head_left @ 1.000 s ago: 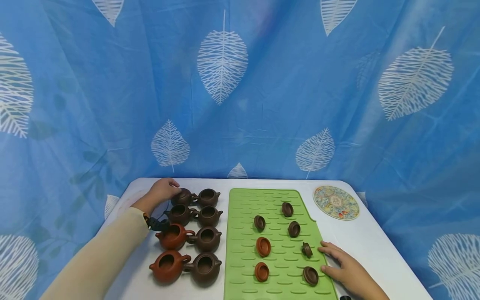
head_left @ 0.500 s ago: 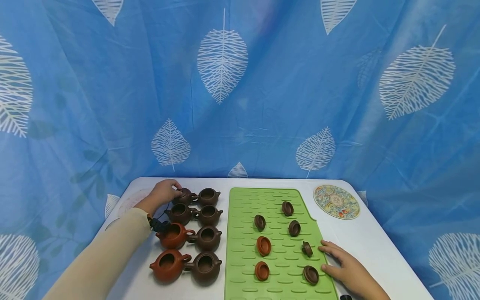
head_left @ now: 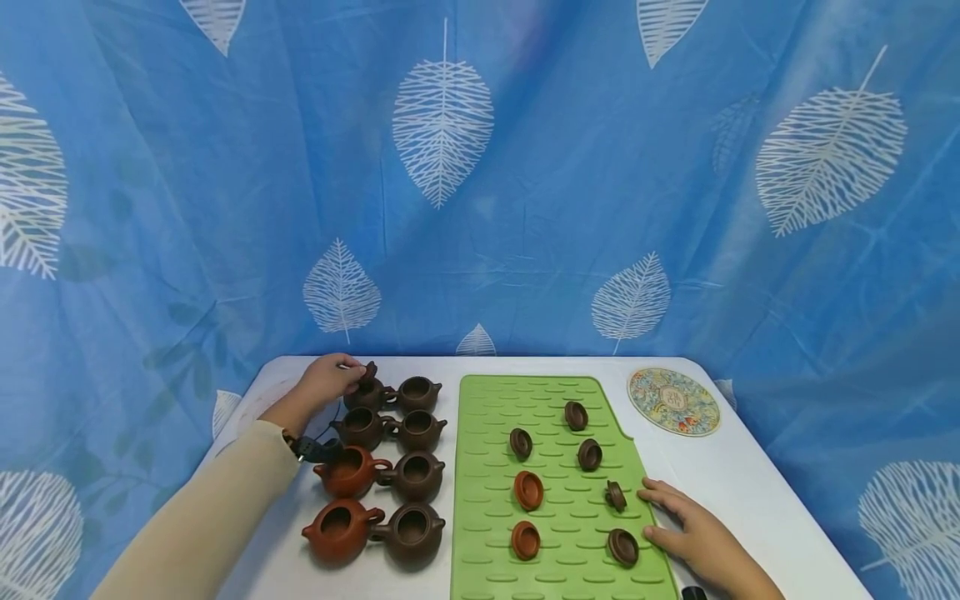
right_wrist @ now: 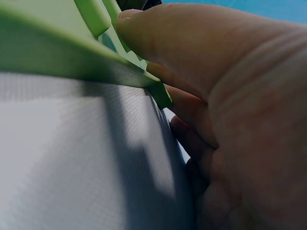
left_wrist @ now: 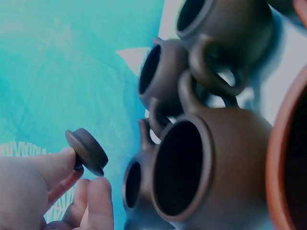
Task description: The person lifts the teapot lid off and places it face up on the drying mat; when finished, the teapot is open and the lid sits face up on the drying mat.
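At the back left, my left hand (head_left: 324, 385) pinches a dark brown teapot lid (left_wrist: 89, 150) by its knob, between thumb and fingers. Tilted on edge, the lid is just above an uncovered dark brown teapot (head_left: 363, 397). That teapot's dark mouth shows in the left wrist view, apart from the lid. My right hand (head_left: 697, 537) rests at the right edge of the green mat (head_left: 480, 467), fingers fairly straight, its fingertips touching the rim. The nearest lid to it is a small brown lid (head_left: 615, 497) standing on its side.
Lidless teapots stand in two columns on the left, including a reddish teapot (head_left: 337, 537) and a dark teapot (head_left: 415, 542) at the front. Several brown and two reddish lids (head_left: 528, 492) lie on the mat. A round patterned disc (head_left: 673, 402) lies back right.
My left hand has lifted the lid off the back-left teapot and tipped it up on edge. The right hand has stayed at the mat's edge.
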`<state>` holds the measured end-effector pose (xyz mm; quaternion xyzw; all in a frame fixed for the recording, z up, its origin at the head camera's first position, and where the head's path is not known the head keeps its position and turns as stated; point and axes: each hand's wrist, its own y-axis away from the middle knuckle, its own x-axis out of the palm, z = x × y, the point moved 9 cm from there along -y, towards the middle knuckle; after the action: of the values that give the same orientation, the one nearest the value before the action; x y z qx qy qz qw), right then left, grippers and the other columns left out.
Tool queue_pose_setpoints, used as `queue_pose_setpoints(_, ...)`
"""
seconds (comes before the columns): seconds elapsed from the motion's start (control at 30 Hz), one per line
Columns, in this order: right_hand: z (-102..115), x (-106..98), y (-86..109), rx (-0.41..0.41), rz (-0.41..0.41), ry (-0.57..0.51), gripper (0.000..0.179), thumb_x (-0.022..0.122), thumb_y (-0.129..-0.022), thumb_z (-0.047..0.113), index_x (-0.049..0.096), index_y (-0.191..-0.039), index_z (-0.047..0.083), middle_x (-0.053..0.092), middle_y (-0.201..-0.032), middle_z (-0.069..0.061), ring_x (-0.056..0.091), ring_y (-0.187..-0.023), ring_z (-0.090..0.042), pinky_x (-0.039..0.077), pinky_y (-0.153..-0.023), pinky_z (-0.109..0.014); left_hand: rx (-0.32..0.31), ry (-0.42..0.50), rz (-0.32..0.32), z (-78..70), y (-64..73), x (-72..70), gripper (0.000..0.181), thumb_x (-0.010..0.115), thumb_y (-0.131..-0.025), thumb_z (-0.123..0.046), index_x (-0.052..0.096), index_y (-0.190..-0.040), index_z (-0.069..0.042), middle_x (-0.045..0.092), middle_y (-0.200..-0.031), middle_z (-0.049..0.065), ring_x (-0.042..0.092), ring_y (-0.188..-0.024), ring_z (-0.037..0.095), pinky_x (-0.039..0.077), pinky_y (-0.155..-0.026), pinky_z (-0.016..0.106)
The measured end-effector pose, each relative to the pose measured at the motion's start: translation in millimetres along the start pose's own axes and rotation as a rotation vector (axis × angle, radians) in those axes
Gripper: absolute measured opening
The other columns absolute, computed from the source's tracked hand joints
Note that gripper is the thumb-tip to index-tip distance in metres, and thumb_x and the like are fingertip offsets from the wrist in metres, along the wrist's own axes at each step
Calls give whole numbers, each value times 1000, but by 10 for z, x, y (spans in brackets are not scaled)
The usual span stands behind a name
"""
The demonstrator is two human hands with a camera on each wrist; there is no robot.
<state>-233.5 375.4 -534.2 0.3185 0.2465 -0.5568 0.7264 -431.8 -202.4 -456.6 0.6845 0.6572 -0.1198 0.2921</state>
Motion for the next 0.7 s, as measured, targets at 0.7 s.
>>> queue_pose_setpoints(0.7, 28, -12, 12, -22, -17, 6, 65, 78, -91, 46, 63, -143, 11, 44, -162, -19, 30, -152, -50, 35, -117, -64, 29, 898, 350, -295, 179, 495, 20, 53, -110, -10, 54, -130, -6, 77, -105, 3, 76, -93, 5, 57, -86, 14)
